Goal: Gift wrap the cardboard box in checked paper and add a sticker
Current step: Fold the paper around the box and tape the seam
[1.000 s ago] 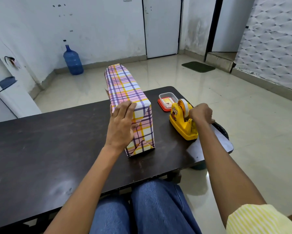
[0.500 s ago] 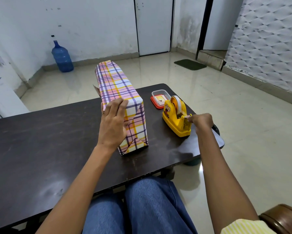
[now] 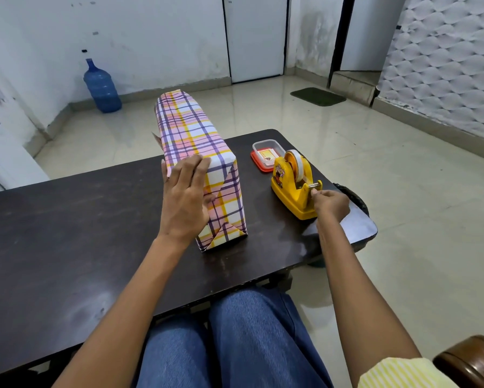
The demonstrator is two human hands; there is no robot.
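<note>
The box wrapped in pink, yellow and purple checked paper stands on the dark table, its folded near end facing me. My left hand lies flat against that end with straight fingers, pressing the folded flaps. My right hand pinches the tape end at the cutter of the yellow tape dispenser, which sits to the right of the box.
A small clear container on a red lid sits behind the dispenser. A white sheet lies at the table's right corner. A blue water jug stands on the floor by the far wall. My knees are under the table's near edge.
My right hand has moved from the top of the dispenser down to its cutter and now pinches the tape end. My left hand stays pressed on the box end.
</note>
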